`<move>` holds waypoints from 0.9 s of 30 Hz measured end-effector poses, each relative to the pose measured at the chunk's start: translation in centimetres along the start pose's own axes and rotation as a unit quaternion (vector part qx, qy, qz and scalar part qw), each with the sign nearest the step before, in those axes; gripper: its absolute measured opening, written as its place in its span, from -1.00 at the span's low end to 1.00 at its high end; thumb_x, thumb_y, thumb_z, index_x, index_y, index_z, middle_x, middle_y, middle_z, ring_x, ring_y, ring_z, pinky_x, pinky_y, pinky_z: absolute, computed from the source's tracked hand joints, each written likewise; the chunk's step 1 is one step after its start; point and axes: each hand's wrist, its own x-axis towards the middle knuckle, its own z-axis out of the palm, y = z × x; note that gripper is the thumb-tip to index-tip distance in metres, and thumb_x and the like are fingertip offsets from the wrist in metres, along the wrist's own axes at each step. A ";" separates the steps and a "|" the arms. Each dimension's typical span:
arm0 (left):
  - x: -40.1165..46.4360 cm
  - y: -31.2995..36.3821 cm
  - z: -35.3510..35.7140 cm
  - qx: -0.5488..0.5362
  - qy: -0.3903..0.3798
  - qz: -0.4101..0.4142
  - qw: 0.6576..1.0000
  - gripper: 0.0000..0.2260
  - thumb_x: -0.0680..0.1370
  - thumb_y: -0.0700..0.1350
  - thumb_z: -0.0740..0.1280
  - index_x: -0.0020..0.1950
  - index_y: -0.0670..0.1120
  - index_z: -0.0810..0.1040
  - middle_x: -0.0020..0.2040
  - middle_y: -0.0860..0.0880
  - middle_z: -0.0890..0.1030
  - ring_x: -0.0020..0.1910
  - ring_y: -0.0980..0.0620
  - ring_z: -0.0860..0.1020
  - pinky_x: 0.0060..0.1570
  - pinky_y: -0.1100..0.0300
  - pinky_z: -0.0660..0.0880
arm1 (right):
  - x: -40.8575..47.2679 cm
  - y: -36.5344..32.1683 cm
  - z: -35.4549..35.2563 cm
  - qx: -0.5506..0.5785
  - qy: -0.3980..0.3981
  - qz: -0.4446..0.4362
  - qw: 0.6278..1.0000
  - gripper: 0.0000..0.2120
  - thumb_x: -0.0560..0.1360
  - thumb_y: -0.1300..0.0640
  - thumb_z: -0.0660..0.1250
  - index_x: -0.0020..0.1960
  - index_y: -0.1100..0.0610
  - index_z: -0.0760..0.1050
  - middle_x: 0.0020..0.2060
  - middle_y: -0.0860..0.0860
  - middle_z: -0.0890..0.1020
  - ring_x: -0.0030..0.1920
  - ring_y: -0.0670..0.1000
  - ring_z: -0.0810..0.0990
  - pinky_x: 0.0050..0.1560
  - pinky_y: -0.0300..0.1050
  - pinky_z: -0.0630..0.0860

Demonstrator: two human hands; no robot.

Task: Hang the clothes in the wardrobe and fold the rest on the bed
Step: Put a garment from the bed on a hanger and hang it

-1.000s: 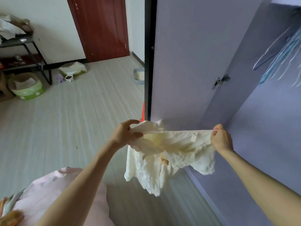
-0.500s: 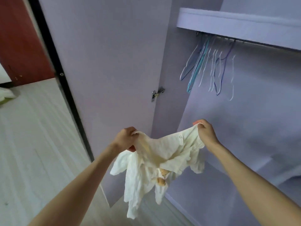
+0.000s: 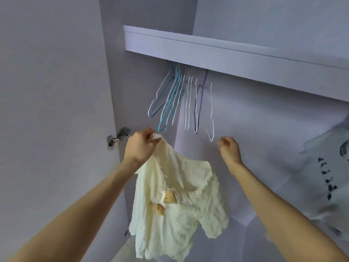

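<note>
A small cream shirt [image 3: 175, 203] with bear figures on its front hangs from my left hand [image 3: 140, 145], which grips it by one shoulder. My right hand [image 3: 229, 148] is off the shirt, fingers loosely curled and holding nothing, just below the white hanger at the right of the row. Several empty hangers [image 3: 181, 101], white, blue and purple, hang from a rail under the wardrobe shelf [image 3: 226, 52], right above both hands.
The lilac wardrobe door [image 3: 52, 110] stands open on the left, its metal hinge [image 3: 118, 138] beside my left hand. A pale printed garment [image 3: 324, 178] hangs inside the wardrobe at the right edge.
My right hand let go of the shirt and rose toward the hangers. The shirt now dangles from my left hand alone. My view tilted up into the wardrobe.
</note>
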 end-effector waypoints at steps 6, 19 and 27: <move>3.1 1.3 2.2 -0.050 -0.044 0.004 0.998 -0.90 0.49 -0.15 0.38 -0.21 -0.02 0.51 -0.30 0.02 0.55 -0.26 0.01 0.50 -0.24 0.23 0.35 | 6.1 -3.9 2.7 0.146 -0.074 0.084 0.983 -0.53 0.58 0.11 0.22 0.44 0.19 0.21 0.27 0.11 0.44 0.18 0.08 0.49 0.19 -0.05 0.44; 5.8 -0.9 2.3 -0.069 -0.078 0.002 0.995 -0.86 0.47 -0.20 0.38 -0.24 -0.01 0.51 -0.26 -0.06 0.59 -0.21 -0.04 0.53 -0.13 0.15 0.44 | 7.6 -6.3 4.7 0.178 -0.005 0.015 0.984 -0.79 0.62 0.22 0.02 0.04 0.18 0.43 -0.33 -0.09 0.33 -0.35 -0.14 0.28 -0.33 -0.30 0.22; 3.8 -1.5 4.2 -0.056 -0.096 0.042 0.993 -0.88 0.49 -0.18 0.35 -0.19 0.01 0.48 -0.28 0.05 0.56 -0.19 -0.02 0.52 -0.21 0.25 0.32 | -1.1 -1.8 3.6 0.209 0.078 0.004 0.975 -0.71 0.50 0.38 0.10 -0.27 0.10 0.44 -0.45 -0.01 0.35 -0.46 -0.12 0.30 -0.43 -0.27 0.26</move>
